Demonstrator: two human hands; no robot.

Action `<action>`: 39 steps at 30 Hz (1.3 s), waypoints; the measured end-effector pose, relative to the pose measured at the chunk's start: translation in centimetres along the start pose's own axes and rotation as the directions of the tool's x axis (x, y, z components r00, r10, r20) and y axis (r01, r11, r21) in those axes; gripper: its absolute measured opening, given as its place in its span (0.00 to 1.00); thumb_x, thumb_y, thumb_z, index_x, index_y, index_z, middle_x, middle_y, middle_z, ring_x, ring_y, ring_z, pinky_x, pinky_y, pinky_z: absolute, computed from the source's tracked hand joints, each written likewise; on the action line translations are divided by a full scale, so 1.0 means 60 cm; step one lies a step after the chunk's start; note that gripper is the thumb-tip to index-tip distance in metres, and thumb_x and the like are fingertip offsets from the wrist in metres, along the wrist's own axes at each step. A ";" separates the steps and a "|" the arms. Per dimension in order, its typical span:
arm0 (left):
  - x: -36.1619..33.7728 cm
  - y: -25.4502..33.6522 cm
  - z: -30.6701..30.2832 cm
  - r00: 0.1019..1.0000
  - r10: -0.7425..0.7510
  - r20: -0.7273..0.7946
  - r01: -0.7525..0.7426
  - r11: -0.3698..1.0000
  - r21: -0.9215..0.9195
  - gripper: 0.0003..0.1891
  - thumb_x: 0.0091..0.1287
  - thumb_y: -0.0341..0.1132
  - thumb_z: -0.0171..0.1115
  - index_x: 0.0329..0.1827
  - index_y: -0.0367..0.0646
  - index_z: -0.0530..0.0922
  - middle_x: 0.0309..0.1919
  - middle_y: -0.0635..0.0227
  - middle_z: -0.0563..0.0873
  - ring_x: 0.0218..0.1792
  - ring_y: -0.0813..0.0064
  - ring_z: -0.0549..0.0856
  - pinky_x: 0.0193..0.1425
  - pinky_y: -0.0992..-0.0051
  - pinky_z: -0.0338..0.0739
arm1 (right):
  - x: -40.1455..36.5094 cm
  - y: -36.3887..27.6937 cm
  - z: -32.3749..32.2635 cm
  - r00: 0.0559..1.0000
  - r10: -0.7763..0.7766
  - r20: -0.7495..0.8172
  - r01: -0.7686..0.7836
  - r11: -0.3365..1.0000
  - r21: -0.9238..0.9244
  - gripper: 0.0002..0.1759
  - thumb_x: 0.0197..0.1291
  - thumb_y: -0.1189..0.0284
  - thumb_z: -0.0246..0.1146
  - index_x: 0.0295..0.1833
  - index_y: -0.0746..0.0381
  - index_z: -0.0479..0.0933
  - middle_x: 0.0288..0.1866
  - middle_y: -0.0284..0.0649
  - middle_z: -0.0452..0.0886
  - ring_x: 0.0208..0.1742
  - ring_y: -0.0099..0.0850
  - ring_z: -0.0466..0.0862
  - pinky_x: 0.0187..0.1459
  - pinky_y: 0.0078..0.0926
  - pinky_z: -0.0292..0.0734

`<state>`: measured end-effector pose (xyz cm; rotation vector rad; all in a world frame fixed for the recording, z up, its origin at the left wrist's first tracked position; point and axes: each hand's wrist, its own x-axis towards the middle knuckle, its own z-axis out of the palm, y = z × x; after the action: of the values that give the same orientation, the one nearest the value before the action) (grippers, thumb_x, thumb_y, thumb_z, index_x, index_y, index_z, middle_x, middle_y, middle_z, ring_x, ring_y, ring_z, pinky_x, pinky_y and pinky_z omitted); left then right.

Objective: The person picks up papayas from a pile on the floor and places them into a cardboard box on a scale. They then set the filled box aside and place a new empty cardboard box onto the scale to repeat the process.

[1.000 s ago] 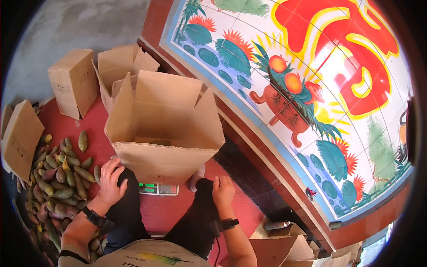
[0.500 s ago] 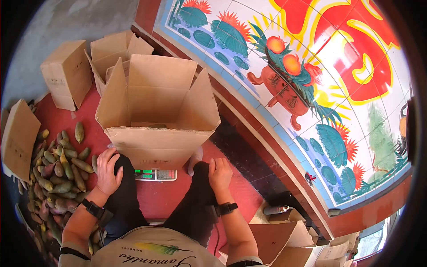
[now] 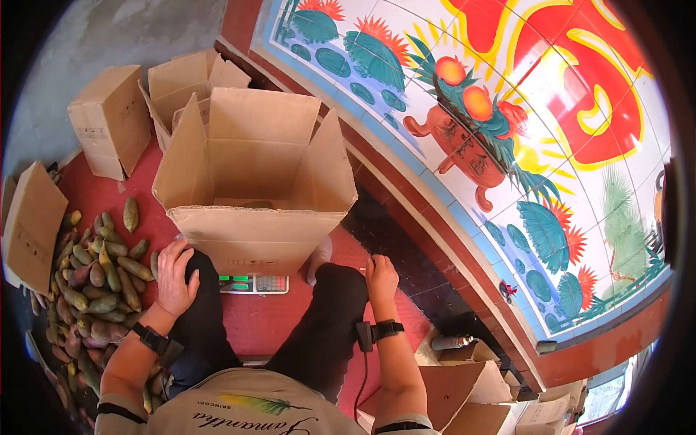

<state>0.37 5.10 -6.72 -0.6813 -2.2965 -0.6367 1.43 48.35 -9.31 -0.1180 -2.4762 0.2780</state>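
Observation:
I sit on a red floor with my knees up. My left hand (image 3: 174, 279) rests flat on my left knee, fingers spread, holding nothing. My right hand (image 3: 381, 279) has slid off my right knee to its outer side, fingers loosely curled and empty. Between my knees lies a digital scale (image 3: 254, 284) with a lit display, and a large open cardboard box (image 3: 254, 217) stands on it. A heap of green-brown elongated fruits (image 3: 94, 283) lies on the floor just left of my left hand.
More cardboard boxes stand behind and to the left (image 3: 109, 119), (image 3: 32, 225), and flattened ones lie at the lower right (image 3: 464, 399). A painted tile wall (image 3: 522, 123) with a red border runs along the right. Grey concrete floor (image 3: 109, 32) lies beyond.
My right hand has moved off the top of my right knee to the right side of it. The left hand has stayed on the left knee. The view shifted slightly.

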 end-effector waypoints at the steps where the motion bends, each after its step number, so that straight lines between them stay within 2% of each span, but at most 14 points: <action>1: 0.000 0.001 0.000 1.000 -0.005 0.002 0.005 1.000 -0.004 0.24 0.50 0.25 0.60 0.53 0.38 0.67 0.56 0.50 0.70 0.55 0.48 0.70 0.59 0.55 0.63 | -0.011 -0.002 -0.005 1.000 0.001 0.000 -0.001 1.000 -0.001 0.06 0.58 0.71 0.58 0.34 0.63 0.73 0.30 0.46 0.75 0.32 0.47 0.77 0.33 0.41 0.72; 7: 0.002 0.002 0.004 1.000 -0.011 0.016 0.011 1.000 -0.012 0.25 0.50 0.25 0.60 0.53 0.38 0.66 0.56 0.50 0.69 0.56 0.49 0.69 0.59 0.55 0.63 | -0.052 -0.028 -0.032 0.998 0.057 -0.012 -0.057 0.998 0.031 0.05 0.58 0.75 0.56 0.39 0.64 0.74 0.31 0.47 0.76 0.33 0.46 0.77 0.35 0.40 0.73; 12: 0.001 0.005 0.005 0.999 -0.028 0.023 0.029 1.000 -0.004 0.25 0.51 0.25 0.60 0.54 0.38 0.66 0.56 0.51 0.69 0.56 0.49 0.69 0.59 0.55 0.62 | -0.070 -0.055 -0.057 0.999 0.030 0.031 -0.030 1.000 0.001 0.13 0.53 0.79 0.56 0.46 0.63 0.74 0.33 0.46 0.75 0.35 0.45 0.77 0.35 0.39 0.73; 15: 0.003 0.005 0.005 0.999 -0.032 0.014 0.032 0.999 -0.012 0.25 0.51 0.25 0.60 0.54 0.38 0.66 0.56 0.51 0.69 0.56 0.49 0.70 0.59 0.56 0.62 | -0.079 -0.067 -0.068 0.997 0.024 0.070 -0.020 0.998 -0.051 0.13 0.54 0.80 0.53 0.47 0.63 0.73 0.37 0.46 0.75 0.38 0.45 0.77 0.38 0.39 0.73; 18: 0.003 0.004 0.005 0.999 -0.034 0.021 0.034 0.999 -0.016 0.25 0.51 0.26 0.60 0.54 0.38 0.66 0.56 0.52 0.69 0.56 0.50 0.70 0.59 0.56 0.62 | -0.065 -0.084 -0.080 0.998 -0.058 0.035 0.059 0.998 -0.028 0.14 0.53 0.81 0.53 0.46 0.63 0.73 0.36 0.46 0.74 0.38 0.44 0.76 0.38 0.38 0.73; 22: 0.006 0.004 0.008 0.999 -0.028 0.019 0.028 1.000 0.002 0.24 0.52 0.26 0.59 0.54 0.38 0.66 0.56 0.52 0.70 0.56 0.50 0.70 0.59 0.56 0.62 | -0.037 -0.075 -0.071 0.995 -0.064 0.079 0.071 0.994 -0.084 0.13 0.52 0.81 0.55 0.46 0.64 0.73 0.36 0.46 0.74 0.39 0.44 0.76 0.39 0.38 0.72; 24: 0.004 0.004 0.007 0.998 -0.045 0.038 0.044 0.999 0.019 0.24 0.52 0.26 0.58 0.54 0.37 0.67 0.56 0.51 0.70 0.57 0.51 0.69 0.60 0.57 0.62 | -0.035 -0.061 -0.054 0.993 -0.116 -0.036 0.113 0.990 -0.083 0.15 0.50 0.78 0.56 0.46 0.62 0.74 0.34 0.45 0.74 0.35 0.43 0.75 0.38 0.39 0.71; 26: 0.003 0.003 0.009 0.999 -0.036 0.023 0.035 0.999 0.014 0.23 0.53 0.25 0.57 0.55 0.37 0.67 0.56 0.51 0.70 0.58 0.50 0.69 0.62 0.57 0.61 | -0.032 -0.064 -0.054 0.997 -0.077 0.005 0.077 0.989 -0.128 0.14 0.50 0.78 0.56 0.45 0.63 0.73 0.35 0.44 0.74 0.36 0.42 0.75 0.38 0.39 0.71; 28: 0.004 0.004 0.009 0.998 -0.056 0.038 0.056 0.998 -0.007 0.23 0.53 0.25 0.56 0.55 0.35 0.66 0.56 0.50 0.70 0.58 0.49 0.69 0.63 0.57 0.60 | -0.024 -0.065 -0.057 0.992 -0.129 0.001 0.128 0.987 -0.095 0.15 0.49 0.78 0.57 0.46 0.63 0.72 0.35 0.43 0.73 0.37 0.41 0.74 0.39 0.37 0.70; 34: -0.001 -0.003 0.016 0.997 -0.066 0.050 0.066 0.998 -0.002 0.23 0.55 0.25 0.54 0.56 0.34 0.66 0.57 0.49 0.70 0.58 0.49 0.68 0.64 0.56 0.59 | 0.010 -0.053 -0.040 0.990 -0.131 0.054 0.136 0.984 -0.112 0.17 0.46 0.77 0.58 0.46 0.62 0.72 0.34 0.41 0.71 0.38 0.39 0.74 0.40 0.34 0.69; 35: -0.001 -0.003 0.016 0.997 -0.057 0.051 0.058 0.998 -0.011 0.23 0.55 0.25 0.54 0.56 0.34 0.66 0.57 0.49 0.70 0.58 0.49 0.68 0.64 0.56 0.59 | 0.017 -0.049 -0.031 0.986 -0.165 -0.010 0.164 0.982 -0.089 0.12 0.42 0.78 0.57 0.38 0.63 0.70 0.33 0.43 0.70 0.37 0.42 0.73 0.38 0.37 0.68; 39: -0.006 -0.005 0.016 0.997 -0.065 0.044 0.065 0.998 -0.008 0.23 0.57 0.25 0.54 0.57 0.34 0.65 0.57 0.49 0.69 0.59 0.49 0.68 0.65 0.56 0.58 | 0.022 -0.018 -0.003 0.989 -0.145 -0.013 0.143 0.985 -0.099 0.12 0.45 0.77 0.56 0.39 0.63 0.71 0.33 0.43 0.71 0.38 0.42 0.73 0.38 0.37 0.69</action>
<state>-0.01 5.32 -7.73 -0.6330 -2.3659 -0.6686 0.46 47.50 -8.14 0.0170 -2.4638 0.0931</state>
